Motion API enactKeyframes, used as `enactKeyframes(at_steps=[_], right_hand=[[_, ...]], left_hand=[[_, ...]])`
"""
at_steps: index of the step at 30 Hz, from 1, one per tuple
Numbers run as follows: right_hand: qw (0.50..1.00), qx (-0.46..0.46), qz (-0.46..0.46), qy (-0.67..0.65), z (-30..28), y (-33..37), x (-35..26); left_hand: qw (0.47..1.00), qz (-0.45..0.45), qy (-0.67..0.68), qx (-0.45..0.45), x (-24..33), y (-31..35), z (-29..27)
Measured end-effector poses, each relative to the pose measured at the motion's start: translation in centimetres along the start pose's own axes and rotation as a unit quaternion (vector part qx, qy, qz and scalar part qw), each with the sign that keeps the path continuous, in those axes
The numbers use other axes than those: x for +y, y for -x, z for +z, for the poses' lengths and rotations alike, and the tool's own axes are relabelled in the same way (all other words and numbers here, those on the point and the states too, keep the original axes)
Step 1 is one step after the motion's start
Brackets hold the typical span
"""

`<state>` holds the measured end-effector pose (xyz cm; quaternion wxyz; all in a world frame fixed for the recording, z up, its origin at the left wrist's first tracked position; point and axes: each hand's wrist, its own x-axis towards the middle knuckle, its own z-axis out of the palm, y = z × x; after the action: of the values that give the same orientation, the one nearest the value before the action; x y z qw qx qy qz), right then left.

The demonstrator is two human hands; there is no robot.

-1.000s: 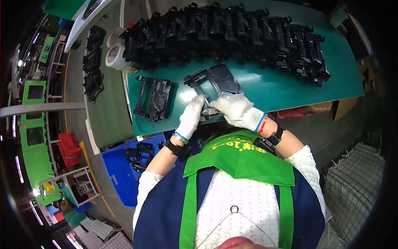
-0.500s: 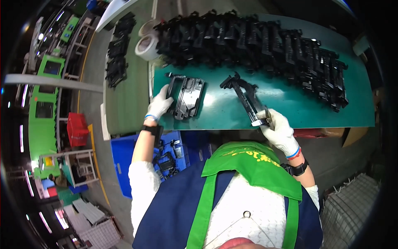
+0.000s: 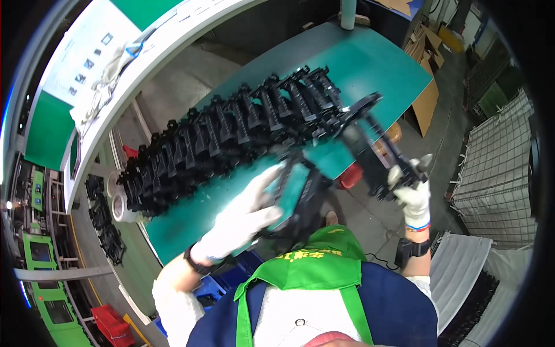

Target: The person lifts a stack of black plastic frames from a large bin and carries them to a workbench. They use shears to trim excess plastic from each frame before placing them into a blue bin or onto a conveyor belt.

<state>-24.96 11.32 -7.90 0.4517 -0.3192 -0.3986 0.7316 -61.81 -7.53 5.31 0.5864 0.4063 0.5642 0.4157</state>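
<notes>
Beyond my left grip [image 3: 240, 222], clasped on one black frame [image 3: 310, 203], and my right grip [image 3: 414, 196], clasped on a second frame [image 3: 366, 155], a row of black parts [image 3: 240, 122], too crowded to count, lines the bench [image 3: 390, 69]; the second frame overlaps it in view. Farther right, one mesh cage [image 3: 491, 162]; farther left, two white rolls [image 3: 119, 208].

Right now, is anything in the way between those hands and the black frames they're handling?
Nothing visible, apart from the white gloves. The right hand grips the near end of one frame; the left hand is up against another frame, though blur hides its exact grip.
</notes>
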Motion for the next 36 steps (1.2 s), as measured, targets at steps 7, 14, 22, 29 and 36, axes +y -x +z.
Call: enactKeyframes(at_steps=[7,14,22,29,36], right_hand=[[0.95,0.146,-0.218,0.172,-1.1,-6.1,-5.5],[0.963,0.125,-0.173,0.165,-7.5,-14.6,0.2],[0.959,-0.026,-0.071,0.272,-4.9,-23.1,4.7],[0.899,-0.114,-0.142,0.398,-3.7,-24.6,3.2],[0.814,-0.173,-0.128,0.54,-1.6,-24.1,0.8]], left_hand=[[0.99,0.09,-0.1,0.029,4.3,-21.8,9.4],[0.981,0.026,-0.124,0.147,6.4,-33.9,11.9],[0.955,-0.028,-0.201,0.216,5.3,-36.4,9.0],[0.787,0.068,-0.592,0.159,4.7,-33.8,8.1],[0.718,0.162,-0.655,0.171,2.9,-28.5,7.4]])
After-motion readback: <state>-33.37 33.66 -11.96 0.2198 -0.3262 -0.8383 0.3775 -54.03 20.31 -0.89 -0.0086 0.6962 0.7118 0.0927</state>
